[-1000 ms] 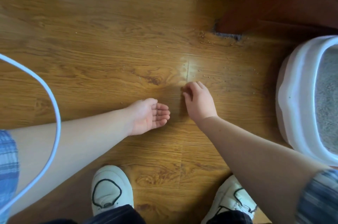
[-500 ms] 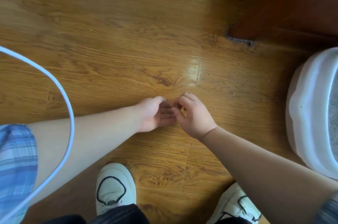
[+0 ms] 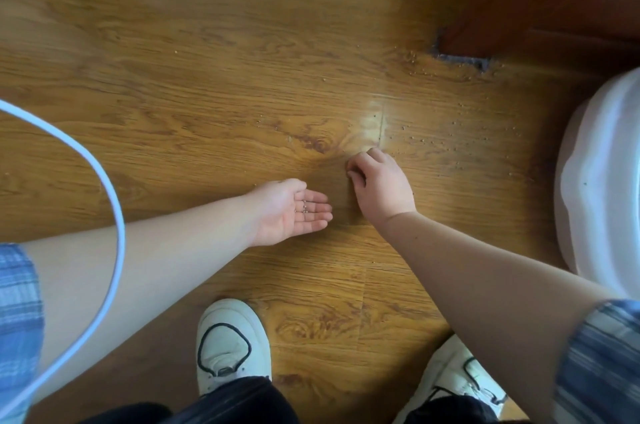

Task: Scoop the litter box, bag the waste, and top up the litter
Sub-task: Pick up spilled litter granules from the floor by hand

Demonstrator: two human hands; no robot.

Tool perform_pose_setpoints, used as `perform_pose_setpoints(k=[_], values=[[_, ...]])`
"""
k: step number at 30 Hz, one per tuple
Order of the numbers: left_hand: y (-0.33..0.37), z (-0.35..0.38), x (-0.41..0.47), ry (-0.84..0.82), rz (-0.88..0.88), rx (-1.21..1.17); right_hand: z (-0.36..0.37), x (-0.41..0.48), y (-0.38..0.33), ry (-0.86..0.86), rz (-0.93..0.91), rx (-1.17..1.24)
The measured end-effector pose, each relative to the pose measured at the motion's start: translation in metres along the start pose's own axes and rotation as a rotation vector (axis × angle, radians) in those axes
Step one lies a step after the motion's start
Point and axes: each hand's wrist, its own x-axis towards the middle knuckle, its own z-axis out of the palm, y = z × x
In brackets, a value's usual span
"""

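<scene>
My left hand [image 3: 294,212] lies palm up just above the wooden floor, fingers nearly straight, with a few small litter grains [image 3: 304,207] resting on them. My right hand [image 3: 379,186] is to its right, knuckles up, fingertips curled down against the floor as if pinching at grains; what is between the fingertips is hidden. Scattered litter grains [image 3: 426,141] dot the floor just beyond the right hand. The white litter box [image 3: 595,181] stands at the right edge, only its rim and wall in view.
A white cable [image 3: 104,174] loops across the left side in front of the camera. My two white shoes [image 3: 230,344] stand at the bottom. A dark red wooden furniture base [image 3: 519,7] sits at the upper right, with dust and grains at its corner.
Half a second ago the two hands met, right fingertips over the left palm. Now the right hand has moved back up to the floor, and the left palm lies open with grains on it.
</scene>
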Motion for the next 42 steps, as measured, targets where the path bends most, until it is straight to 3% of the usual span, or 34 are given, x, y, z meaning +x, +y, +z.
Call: perform_pose_setpoints(k=[7, 10, 14, 19, 32, 42], values=[[-0.002, 0.008, 0.002, -0.008, -0.013, 0.018, -0.007, 0.007, -0.007, -0.132, 0.027, -0.188], [-0.003, 0.009, 0.004, 0.010, -0.007, 0.015, -0.011, 0.004, -0.006, -0.163, 0.025, -0.115], [-0.001, 0.006, 0.002, 0.008, -0.004, 0.043, -0.014, -0.005, 0.002, -0.100, 0.111, 0.051], [0.000, -0.001, -0.002, 0.017, 0.007, 0.053, -0.014, -0.006, -0.003, -0.094, 0.096, 0.091], [-0.001, -0.022, -0.010, 0.021, 0.033, -0.001, 0.003, -0.004, -0.007, -0.005, 0.035, -0.025], [-0.003, -0.037, -0.012, 0.029, 0.025, -0.004, 0.007, -0.012, -0.013, -0.066, -0.056, -0.060]])
